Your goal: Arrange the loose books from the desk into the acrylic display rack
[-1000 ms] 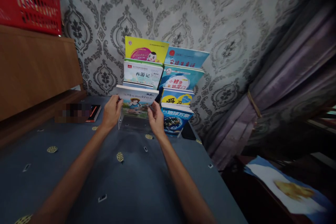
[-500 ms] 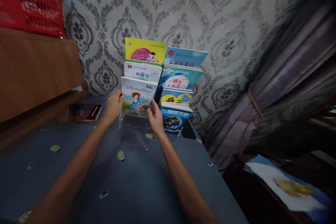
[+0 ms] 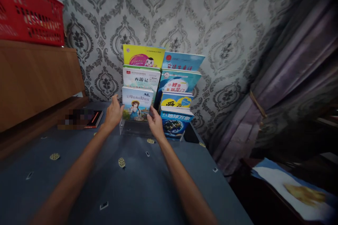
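A picture book [image 3: 137, 100] with a girl in a yellow hat on its cover leans back in the left column of a clear display stand [image 3: 132, 128]. My left hand [image 3: 113, 114] is just off its left edge, fingers apart. At the lower right corner, my right hand [image 3: 155, 121] has its thumb and fingers spread, close against the book's edge; whether it touches is hard to tell. Behind this book stand a white book [image 3: 141, 77] and a yellow book [image 3: 142, 54].
Right column: a globe-cover book [image 3: 175, 126], a yellow-and-blue book [image 3: 175, 101], a teal book [image 3: 182, 79] and a blue book [image 3: 183, 60]. A black flat object [image 3: 190, 134] lies beside them. Left are a dark book [image 3: 94, 119] and a red basket [image 3: 34, 14]; a curtain [image 3: 243, 123] hangs right.
The picture book has settled lower and leans back in the stand. My left hand has come away from its left edge, and my right hand has loosened. The view has tilted up slightly.
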The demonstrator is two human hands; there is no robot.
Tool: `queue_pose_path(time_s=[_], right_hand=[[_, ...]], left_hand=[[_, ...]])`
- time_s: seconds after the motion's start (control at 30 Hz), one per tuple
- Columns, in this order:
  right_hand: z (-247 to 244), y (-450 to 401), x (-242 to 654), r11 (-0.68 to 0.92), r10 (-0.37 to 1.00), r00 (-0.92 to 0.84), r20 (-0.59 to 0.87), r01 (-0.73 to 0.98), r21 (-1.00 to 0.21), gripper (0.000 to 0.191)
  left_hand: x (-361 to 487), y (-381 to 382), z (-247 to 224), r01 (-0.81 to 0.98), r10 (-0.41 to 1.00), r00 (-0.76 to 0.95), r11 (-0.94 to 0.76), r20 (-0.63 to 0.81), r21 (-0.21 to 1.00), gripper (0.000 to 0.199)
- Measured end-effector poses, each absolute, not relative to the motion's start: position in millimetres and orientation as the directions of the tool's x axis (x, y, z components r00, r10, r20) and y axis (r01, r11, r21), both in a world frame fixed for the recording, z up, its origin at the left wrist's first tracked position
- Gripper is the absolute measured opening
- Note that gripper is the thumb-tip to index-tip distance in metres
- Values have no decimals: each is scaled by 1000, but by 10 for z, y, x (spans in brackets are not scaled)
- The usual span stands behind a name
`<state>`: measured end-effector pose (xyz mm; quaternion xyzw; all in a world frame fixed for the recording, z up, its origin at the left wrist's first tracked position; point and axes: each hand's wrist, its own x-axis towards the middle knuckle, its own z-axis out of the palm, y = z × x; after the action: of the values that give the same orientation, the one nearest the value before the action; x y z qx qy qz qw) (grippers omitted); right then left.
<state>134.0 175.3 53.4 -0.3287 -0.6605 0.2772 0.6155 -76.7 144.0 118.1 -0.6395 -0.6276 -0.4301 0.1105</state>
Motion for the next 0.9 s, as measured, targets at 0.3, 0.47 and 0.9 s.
queue_pose_path(time_s=[0.3, 0.47, 0.9], right_hand=[[543, 1742, 1329, 638, 769, -2, 640, 80, -766, 60], [558, 1722, 1334, 646, 763, -33, 646, 92, -758, 58], [533, 1722, 1301, 646, 762, -28, 646, 89, -758, 63]], left_hand=[[-706, 1352, 1390, 960, 670, -8, -203, 742, 194, 64], [-703, 1358, 1462, 968, 691, -20, -169, 723, 188, 55], [-719, 1525, 1385, 875, 572, -5, -394, 820, 280, 51]])
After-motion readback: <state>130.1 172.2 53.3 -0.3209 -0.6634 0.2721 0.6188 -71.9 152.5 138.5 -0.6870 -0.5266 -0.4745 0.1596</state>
